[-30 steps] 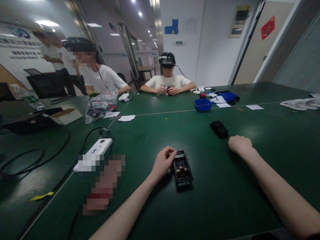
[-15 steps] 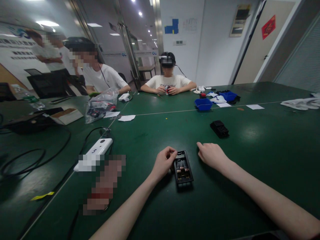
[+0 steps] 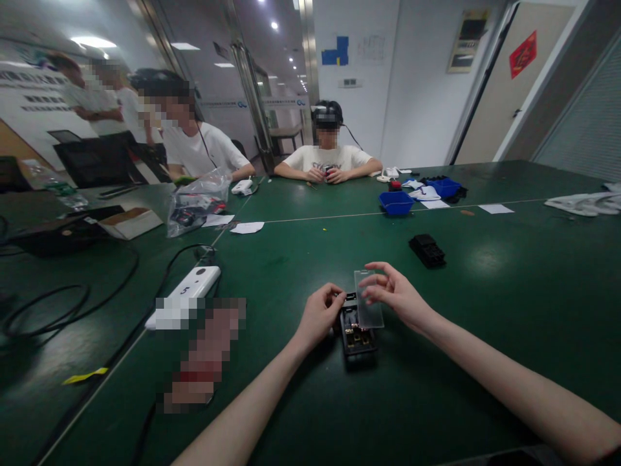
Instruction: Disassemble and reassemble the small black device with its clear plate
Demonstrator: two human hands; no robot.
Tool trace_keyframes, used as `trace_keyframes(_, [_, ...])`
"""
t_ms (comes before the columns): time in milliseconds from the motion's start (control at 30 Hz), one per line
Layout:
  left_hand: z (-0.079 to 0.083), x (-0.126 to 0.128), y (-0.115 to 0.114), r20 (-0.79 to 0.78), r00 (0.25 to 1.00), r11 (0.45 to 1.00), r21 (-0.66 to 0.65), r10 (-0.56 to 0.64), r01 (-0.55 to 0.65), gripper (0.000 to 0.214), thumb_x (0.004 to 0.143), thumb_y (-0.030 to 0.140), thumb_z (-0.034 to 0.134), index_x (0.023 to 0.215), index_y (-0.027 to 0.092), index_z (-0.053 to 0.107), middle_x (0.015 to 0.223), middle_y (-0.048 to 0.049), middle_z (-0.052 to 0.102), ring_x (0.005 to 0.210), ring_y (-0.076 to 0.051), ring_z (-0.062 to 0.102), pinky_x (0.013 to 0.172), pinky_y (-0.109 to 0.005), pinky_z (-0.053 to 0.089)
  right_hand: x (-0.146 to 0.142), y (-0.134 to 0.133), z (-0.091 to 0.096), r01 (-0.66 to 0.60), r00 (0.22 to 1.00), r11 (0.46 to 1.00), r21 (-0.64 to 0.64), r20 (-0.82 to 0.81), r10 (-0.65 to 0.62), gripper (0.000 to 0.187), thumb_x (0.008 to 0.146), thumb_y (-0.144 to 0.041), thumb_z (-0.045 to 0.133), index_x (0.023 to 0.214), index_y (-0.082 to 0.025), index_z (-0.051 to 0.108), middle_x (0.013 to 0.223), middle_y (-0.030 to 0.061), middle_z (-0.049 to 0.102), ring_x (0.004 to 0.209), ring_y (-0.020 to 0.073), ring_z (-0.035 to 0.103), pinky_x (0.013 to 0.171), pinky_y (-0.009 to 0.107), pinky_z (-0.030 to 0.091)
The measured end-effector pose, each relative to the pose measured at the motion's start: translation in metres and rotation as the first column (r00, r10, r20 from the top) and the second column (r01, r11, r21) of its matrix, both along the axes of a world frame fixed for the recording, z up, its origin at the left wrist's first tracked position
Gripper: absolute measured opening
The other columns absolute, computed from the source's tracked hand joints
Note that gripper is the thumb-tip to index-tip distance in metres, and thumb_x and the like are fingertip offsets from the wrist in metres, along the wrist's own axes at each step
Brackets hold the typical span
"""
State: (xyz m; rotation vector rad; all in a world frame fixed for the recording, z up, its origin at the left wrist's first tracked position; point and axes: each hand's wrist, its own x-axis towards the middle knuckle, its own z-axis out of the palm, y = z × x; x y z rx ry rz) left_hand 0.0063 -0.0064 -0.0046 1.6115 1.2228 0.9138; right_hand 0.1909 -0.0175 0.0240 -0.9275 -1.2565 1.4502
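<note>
A black rectangular box (image 3: 358,335) with small metal parts inside lies on the green table (image 3: 436,362) in front of me. My left hand (image 3: 319,316) is closed on the box's near-left corner, holding it in place. My right hand (image 3: 396,296) pinches a clear plastic cover (image 3: 368,299) by its right edge and holds it tilted just above the box's far end, other fingers spread.
A second black part (image 3: 426,250) lies further back on the right. A white power strip (image 3: 188,294) with black cables lies to the left. Blue bins (image 3: 396,202), papers and a plastic bag (image 3: 196,203) stand further back. Two people sit across the table, others stand behind.
My right hand came in from the right side of the table to the box and now holds a clear cover over it. My left hand stayed on the box.
</note>
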Motion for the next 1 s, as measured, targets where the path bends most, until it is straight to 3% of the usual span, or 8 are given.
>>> trace_keyframes(200, [0.001,0.000,-0.001,0.005,1.000,1.000,0.001,0.000,0.000,0.024,0.078,0.040,0.054,0.076,0.016,0.055,0.052,0.0049,0.051,0.042,-0.009,0.046,0.044,-0.020,0.035,-0.015,-0.011,-0.006,-0.068,0.998,0.998,0.019,0.011,0.068,0.041,0.072,-0.022,0.067,0.107,-0.022,0.046,0.085,0.0000,0.063,0.071,0.0117,0.061,0.070,0.031,0.052])
trace_keyframes(733, [0.000,-0.001,0.000,0.001,1.000,0.999,0.028,-0.026,0.026,0.026,0.080,0.041,0.053,0.075,0.015,0.054,0.054,0.0043,0.050,0.046,-0.009,0.046,0.047,-0.020,0.035,-0.018,-0.014,-0.014,-0.130,0.990,0.990,0.047,0.052,0.128,0.038,0.075,-0.018,0.063,0.109,-0.022,0.046,0.088,0.0003,0.062,0.073,0.0110,0.062,0.072,0.030,0.052])
trace_keyframes(1000, [-0.002,0.000,0.000,0.022,0.999,0.999,0.023,-0.028,0.028,0.026,0.080,0.041,0.053,0.074,0.016,0.053,0.053,0.0054,0.050,0.043,-0.008,0.045,0.046,-0.019,0.035,-0.016,-0.015,-0.011,-0.146,0.973,0.983,0.109,0.196,0.123,0.037,0.076,-0.017,0.060,0.110,-0.021,0.046,0.088,0.0021,0.063,0.079,0.0132,0.062,0.069,0.028,0.050])
